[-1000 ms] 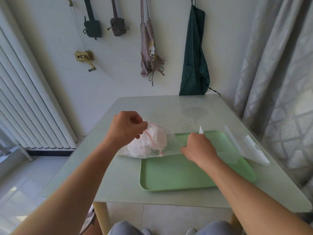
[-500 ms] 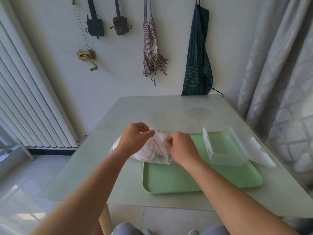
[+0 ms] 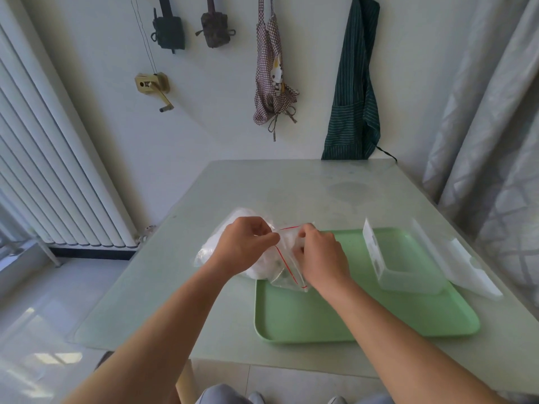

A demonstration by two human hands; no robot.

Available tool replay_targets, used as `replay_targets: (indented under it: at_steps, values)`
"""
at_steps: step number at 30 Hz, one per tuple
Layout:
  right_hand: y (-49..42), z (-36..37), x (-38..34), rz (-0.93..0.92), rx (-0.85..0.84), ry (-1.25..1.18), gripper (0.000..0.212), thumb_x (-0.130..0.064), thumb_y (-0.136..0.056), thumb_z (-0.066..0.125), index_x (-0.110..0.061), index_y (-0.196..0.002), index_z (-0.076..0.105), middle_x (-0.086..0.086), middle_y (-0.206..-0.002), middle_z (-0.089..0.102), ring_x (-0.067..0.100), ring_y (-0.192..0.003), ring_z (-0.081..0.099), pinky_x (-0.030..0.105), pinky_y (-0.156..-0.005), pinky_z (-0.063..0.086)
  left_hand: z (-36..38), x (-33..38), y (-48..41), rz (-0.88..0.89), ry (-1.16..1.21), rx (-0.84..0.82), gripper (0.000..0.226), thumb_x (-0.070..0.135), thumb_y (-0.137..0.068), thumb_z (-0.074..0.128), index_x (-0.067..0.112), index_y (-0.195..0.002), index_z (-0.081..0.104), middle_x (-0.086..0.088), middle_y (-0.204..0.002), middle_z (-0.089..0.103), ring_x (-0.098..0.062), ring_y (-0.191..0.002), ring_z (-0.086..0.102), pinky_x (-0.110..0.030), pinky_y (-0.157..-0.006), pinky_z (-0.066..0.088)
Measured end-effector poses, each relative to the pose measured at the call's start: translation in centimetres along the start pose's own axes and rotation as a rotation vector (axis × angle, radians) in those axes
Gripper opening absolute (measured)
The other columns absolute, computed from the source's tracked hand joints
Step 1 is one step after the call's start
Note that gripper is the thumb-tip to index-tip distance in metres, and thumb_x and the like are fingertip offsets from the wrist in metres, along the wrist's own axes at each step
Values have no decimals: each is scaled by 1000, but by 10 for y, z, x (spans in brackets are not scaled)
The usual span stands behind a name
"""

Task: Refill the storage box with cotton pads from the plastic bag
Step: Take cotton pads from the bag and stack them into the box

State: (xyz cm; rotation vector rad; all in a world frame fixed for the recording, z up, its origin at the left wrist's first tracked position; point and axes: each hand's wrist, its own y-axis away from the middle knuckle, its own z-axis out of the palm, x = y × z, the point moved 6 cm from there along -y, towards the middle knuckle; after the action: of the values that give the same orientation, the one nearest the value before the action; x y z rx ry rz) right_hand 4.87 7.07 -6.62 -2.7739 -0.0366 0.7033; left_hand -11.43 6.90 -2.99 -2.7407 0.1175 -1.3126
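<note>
Centre frame: left hand [image 3: 243,243] and right hand [image 3: 319,258] each pinch the bag [image 3: 287,259] mouth. Box [image 3: 405,265] stands open on tray [image 3: 306,319], right.

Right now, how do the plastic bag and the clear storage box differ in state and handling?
The plastic bag bulges with white cotton pads; the storage box looks empty. The left hand and right hand both pinch the bag's red-lined top; nothing touches the box. The bag straddles the green tray's left edge; the box sits at its right. Both are see-through plastic.
</note>
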Motion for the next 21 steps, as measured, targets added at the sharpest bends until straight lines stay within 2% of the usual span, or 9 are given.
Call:
replay_targets:
  at_steps: [2,7,10,13,16,18,21]
  values:
    - [-3,2,3,16,21,-73,23,-8,-88,51,-19,-107,56,4,-93,69,32,-84,65,36,-66,53,0,-1,-1,-2,3,3,20,27,-79,69,22,-63,59,5,-65,64,-14,-63,57,-34,-70,50]
    - [-7,2,15,56,4,-148,20,-9,-82,54,-23,-94,63,-2,-86,70,25,-79,66,35,-67,56,2,-2,-1,-1,4,18,16,29,-79,70,17,-68,64,-1,-72,69,-15,-66,59,-39,-74,53]
    - [-8,3,14,43,-21,-142,9,-21,-84,54,-19,-81,63,1,-82,67,28,-78,64,36,-68,55,4,-3,-1,-1,8,13,17,30,-77,70,20,-66,63,2,-69,68,-14,-65,59,-39,-75,53]
    - [-8,8,10,38,-22,-167,19,-34,-86,66,-17,-82,58,1,-82,64,27,-76,62,34,-65,51,7,-2,-3,-1,10,6,18,33,-75,69,22,-64,61,4,-68,67,-15,-65,58,-41,-75,54]
    - [-9,9,8,54,36,-232,9,-19,-82,63,-18,-78,55,0,-78,63,26,-72,63,37,-62,53,6,-3,-3,-6,26,12,19,39,-70,66,22,-64,61,6,-67,67,-14,-65,58,-42,-76,54]
    - [-10,9,11,77,51,-259,11,-10,-80,58,-20,-75,55,-2,-75,63,23,-69,62,38,-63,54,7,-5,-3,-10,29,4,19,38,-71,67,22,-64,62,9,-65,66,-13,-65,58,-42,-77,54]
    - [-13,5,16,97,6,-310,15,-7,-78,62,-21,-75,59,-7,-73,63,17,-69,62,30,-62,53,7,-6,-5,-16,26,16,21,42,-68,65,22,-65,63,11,-66,66,-14,-67,60,-41,-76,54]
